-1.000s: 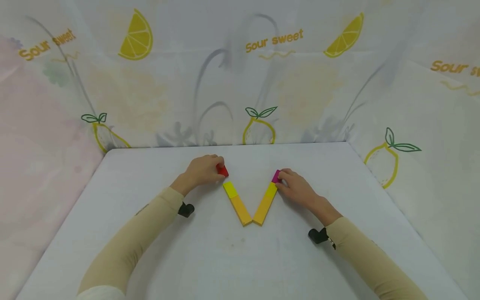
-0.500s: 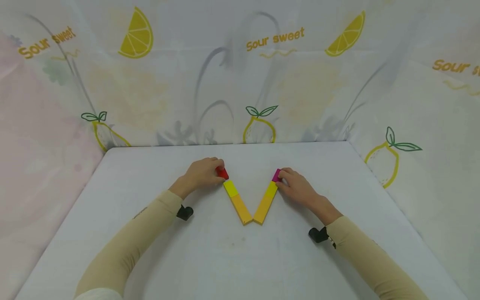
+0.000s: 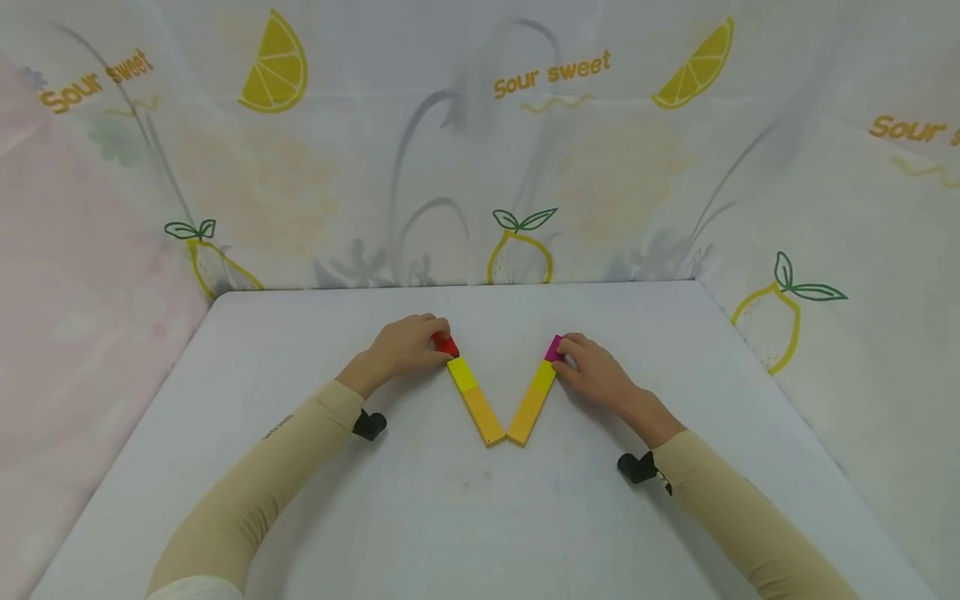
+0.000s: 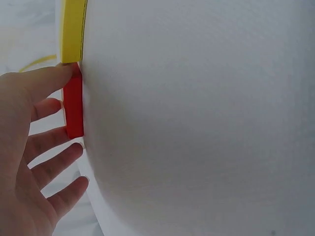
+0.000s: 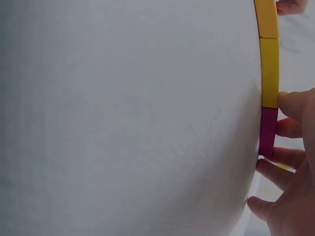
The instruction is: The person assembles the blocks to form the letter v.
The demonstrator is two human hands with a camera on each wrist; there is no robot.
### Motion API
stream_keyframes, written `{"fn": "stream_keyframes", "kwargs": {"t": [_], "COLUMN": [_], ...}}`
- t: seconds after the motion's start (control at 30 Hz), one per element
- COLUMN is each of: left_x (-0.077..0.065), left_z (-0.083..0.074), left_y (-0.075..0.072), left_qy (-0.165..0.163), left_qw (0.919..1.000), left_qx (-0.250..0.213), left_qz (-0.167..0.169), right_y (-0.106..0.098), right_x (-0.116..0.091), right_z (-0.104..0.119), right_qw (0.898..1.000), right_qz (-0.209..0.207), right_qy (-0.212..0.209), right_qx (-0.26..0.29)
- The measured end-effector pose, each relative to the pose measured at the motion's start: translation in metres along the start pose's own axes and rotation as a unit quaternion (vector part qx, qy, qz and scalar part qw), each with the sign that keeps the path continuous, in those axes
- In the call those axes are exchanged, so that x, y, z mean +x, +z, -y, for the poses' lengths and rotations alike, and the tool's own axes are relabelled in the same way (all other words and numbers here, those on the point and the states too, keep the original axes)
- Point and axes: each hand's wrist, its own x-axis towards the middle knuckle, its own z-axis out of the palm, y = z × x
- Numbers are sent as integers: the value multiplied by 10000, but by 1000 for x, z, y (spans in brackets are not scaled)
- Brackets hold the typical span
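Colored blocks lie in a V on the table. The left arm of the V has an orange block [image 3: 485, 418] and a yellow block [image 3: 462, 375]; the right arm has another orange block [image 3: 527, 418] and another yellow block [image 3: 543, 379]. At the upper left end, my left hand [image 3: 410, 343] pinches a red block [image 4: 74, 105], its end against the yellow one. On the other side my right hand [image 3: 598, 372] holds a magenta block [image 5: 267, 132] between thumb and fingers; in the right wrist view the thumb lies near its joint with the yellow block.
A white cloth covers the table [image 3: 480, 533], backed by a fabric wall [image 3: 337, 150] printed with lemons and lettering. Dark wrist-camera mounts stick out below the left sleeve [image 3: 262, 492] and the right sleeve [image 3: 750, 517].
My left hand has brought the red block slightly nearer, closing the gap to the yellow block. The right hand stays at the magenta block.
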Motion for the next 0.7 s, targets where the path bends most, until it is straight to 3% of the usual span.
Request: {"fn": "stream_keyframes", "kwargs": {"t": [0.33, 0.7], "left_x": [-3, -5], "left_z": [2, 1], "left_y": [4, 11], "left_qy": [48, -119], "left_qw": [9993, 9990], "left_qx": [-287, -329], "left_qz": [-253, -283], "right_y": [-1, 1], "right_x": [2, 0], "right_z": [1, 1], "right_qw": [9999, 9999], "right_qz": [53, 19], "right_qy": [107, 117], "right_qx": [-20, 44]}}
